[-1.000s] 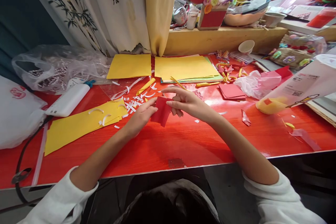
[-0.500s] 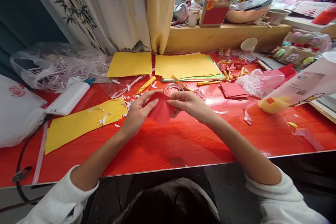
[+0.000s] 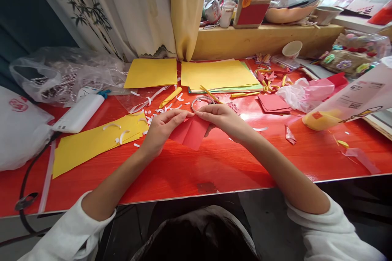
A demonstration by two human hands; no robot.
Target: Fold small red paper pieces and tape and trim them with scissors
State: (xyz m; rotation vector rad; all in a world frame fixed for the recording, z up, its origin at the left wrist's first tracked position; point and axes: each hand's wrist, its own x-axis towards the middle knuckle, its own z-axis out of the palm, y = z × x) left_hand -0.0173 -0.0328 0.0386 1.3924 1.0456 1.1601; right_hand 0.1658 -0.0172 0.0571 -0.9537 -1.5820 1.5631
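A creased red paper hangs between my two hands over the red table. My left hand pinches its upper left part between thumb and fingers. On the other side, my right hand grips the top edge, with its fingertips close to those of the left. Just beyond the fingers lies a silvery ring, partly hidden by my right hand. White paper scraps are scattered near my left hand. A small stack of red paper squares rests to the right.
Yellow strips lie at the left beside a white device. Yellow sheets are at the back. A clear plastic cup lies tilted at the right, near a plastic bag. The table's front edge runs below my forearms.
The red paper's lower part has swung slightly and shows a wider face with a centre crease. Both hands' fingertips have come closer together at its top edge.
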